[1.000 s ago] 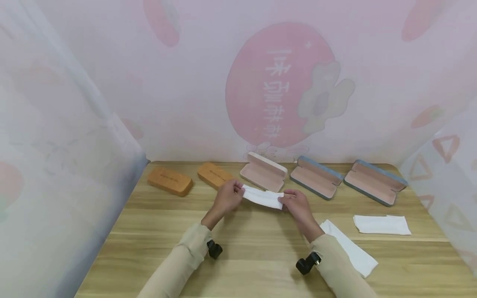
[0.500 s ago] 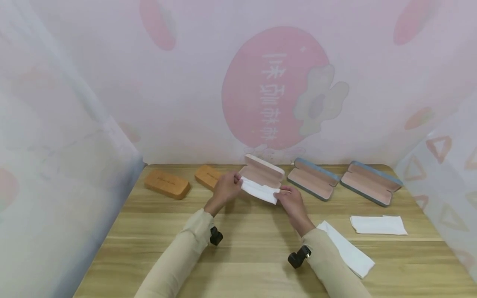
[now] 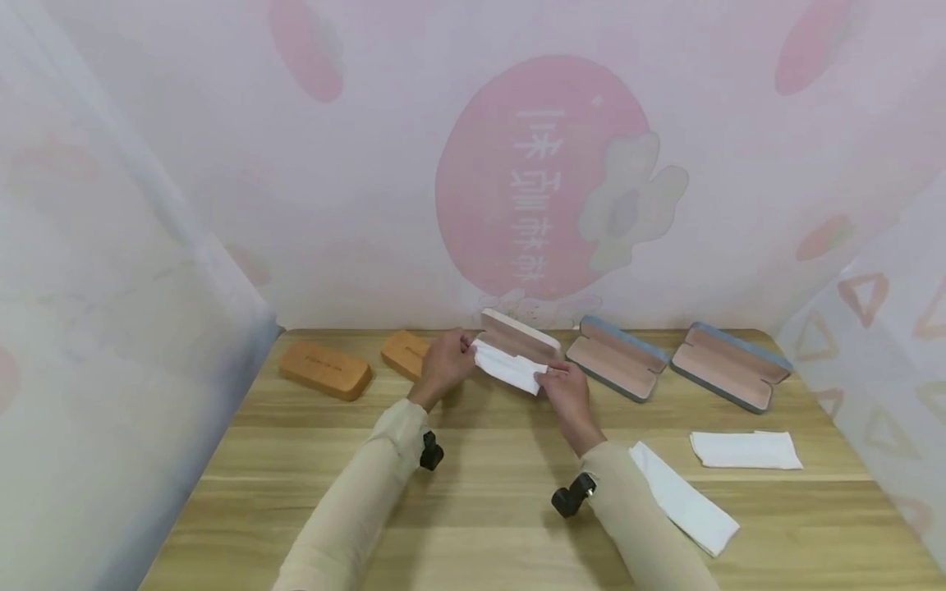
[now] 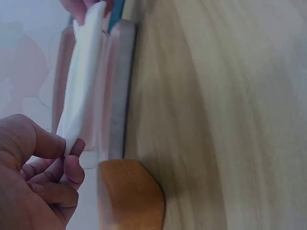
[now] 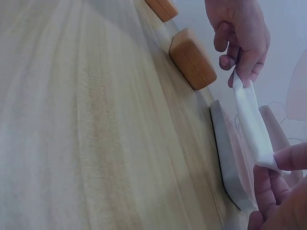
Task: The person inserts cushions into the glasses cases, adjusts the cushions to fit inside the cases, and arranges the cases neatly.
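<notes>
A folded white cloth (image 3: pixel 508 368) is stretched between both hands, in front of and over an open glasses case (image 3: pixel 521 335) with a pale lid and pink lining. My left hand (image 3: pixel 446 361) pinches the cloth's left end between thumb and fingers, as the left wrist view shows with the hand (image 4: pixel 41 167) close up. At the other end my right hand (image 3: pixel 567 396) pinches the cloth (image 5: pixel 253 125) the same way. The cloth hides most of the case's lower half in the head view. Seen from the right wrist, the cloth hangs above the case (image 5: pixel 229 153).
Two orange-brown closed cases (image 3: pixel 325 369) stand at the left; my left hand partly covers the nearer case (image 3: pixel 405 353). To the right are two open blue cases, one in the middle (image 3: pixel 617 361) and one farther right (image 3: pixel 727 369). Folded white cloths (image 3: pixel 746 450) lie front right.
Both hands have carried the white cloth forward, from in front of the pale case to over its open lower half. The head view has shifted slightly.
</notes>
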{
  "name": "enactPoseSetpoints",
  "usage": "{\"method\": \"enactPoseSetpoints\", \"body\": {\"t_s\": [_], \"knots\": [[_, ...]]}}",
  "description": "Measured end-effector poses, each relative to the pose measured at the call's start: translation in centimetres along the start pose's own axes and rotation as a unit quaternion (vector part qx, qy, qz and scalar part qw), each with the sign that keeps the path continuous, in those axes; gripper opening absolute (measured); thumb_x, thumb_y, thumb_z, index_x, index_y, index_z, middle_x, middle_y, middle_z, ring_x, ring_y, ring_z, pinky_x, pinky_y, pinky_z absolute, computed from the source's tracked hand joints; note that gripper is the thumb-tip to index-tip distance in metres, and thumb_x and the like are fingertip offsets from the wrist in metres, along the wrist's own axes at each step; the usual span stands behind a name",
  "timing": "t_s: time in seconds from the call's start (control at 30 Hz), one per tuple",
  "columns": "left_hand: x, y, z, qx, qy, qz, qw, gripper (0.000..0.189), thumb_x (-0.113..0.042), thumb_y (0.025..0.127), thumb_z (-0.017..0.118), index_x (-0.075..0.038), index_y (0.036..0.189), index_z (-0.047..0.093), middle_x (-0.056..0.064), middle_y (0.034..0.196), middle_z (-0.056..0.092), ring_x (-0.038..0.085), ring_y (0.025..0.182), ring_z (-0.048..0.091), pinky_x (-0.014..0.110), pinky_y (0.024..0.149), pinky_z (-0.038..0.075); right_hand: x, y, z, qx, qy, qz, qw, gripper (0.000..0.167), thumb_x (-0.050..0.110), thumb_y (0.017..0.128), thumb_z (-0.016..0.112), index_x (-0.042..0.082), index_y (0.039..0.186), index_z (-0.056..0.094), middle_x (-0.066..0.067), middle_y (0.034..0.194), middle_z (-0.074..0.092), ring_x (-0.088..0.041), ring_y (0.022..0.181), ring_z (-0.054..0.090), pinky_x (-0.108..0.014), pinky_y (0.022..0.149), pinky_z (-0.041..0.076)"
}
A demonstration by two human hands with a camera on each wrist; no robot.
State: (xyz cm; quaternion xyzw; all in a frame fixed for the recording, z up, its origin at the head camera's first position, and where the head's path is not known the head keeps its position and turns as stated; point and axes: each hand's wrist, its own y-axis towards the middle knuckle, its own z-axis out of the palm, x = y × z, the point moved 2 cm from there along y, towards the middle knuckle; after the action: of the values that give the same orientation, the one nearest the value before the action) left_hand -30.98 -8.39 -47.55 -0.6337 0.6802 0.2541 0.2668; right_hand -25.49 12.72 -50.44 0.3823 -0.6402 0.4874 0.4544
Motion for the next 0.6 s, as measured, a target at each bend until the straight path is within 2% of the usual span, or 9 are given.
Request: {"method": "enactPoseSetpoints", "body": {"t_s": [0.27, 0.37, 0.47, 0.6], "knots": [[-0.1, 0.4, 0.9, 0.008, -0.014, -0.01, 0.9998, 0.015, -0.018, 0.101, 0.058, -0.007, 0.108, 0.065, 0.007, 0.095, 0.069, 0.019, 0.075, 0.06, 0.029, 0.061, 0.047, 0.0, 0.4, -0.3, -0.021, 0.019, -0.003, 0.9996, 0.059, 0.01, 0.094, 0.067, -0.005, 0.145, 0.04, -0.026, 0.142, 0.053, -0.038, 0.134, 0.051, -0.045, 0.113, 0.044], [-0.3, 0.5, 0.9, 0.008, -0.02, -0.014, 0.9997, 0.014, -0.019, 0.102, 0.058, -0.008, 0.107, 0.064, 0.007, 0.094, 0.069, 0.02, 0.076, 0.06, 0.03, 0.063, 0.047, -0.1, 0.4, -0.3, -0.029, 0.018, 0.0, 0.9994, 0.06, 0.01, 0.094, 0.067, -0.004, 0.145, 0.039, -0.024, 0.143, 0.053, -0.037, 0.135, 0.051, -0.045, 0.113, 0.043], [-0.5, 0.7, 1.0, 0.004, -0.016, -0.014, 0.9998, 0.012, -0.019, 0.102, 0.058, -0.009, 0.105, 0.063, 0.007, 0.096, 0.069, 0.02, 0.08, 0.061, 0.033, 0.068, 0.049, -0.2, 0.4, -0.4, -0.038, 0.012, 0.01, 0.9992, 0.064, 0.013, 0.094, 0.067, -0.001, 0.147, 0.036, -0.022, 0.137, 0.055, -0.034, 0.128, 0.054, -0.044, 0.111, 0.045], [-0.3, 1.1, 1.4, -0.004, -0.01, -0.008, 0.9999, 0.011, -0.019, 0.101, 0.059, -0.009, 0.103, 0.063, 0.007, 0.101, 0.071, 0.021, 0.086, 0.064, 0.036, 0.076, 0.052, -0.2, 0.5, -0.4, -0.051, 0.007, 0.012, 0.9986, 0.069, 0.015, 0.094, 0.067, 0.0, 0.15, 0.03, -0.018, 0.12, 0.057, -0.029, 0.109, 0.058, -0.043, 0.104, 0.048]]}}
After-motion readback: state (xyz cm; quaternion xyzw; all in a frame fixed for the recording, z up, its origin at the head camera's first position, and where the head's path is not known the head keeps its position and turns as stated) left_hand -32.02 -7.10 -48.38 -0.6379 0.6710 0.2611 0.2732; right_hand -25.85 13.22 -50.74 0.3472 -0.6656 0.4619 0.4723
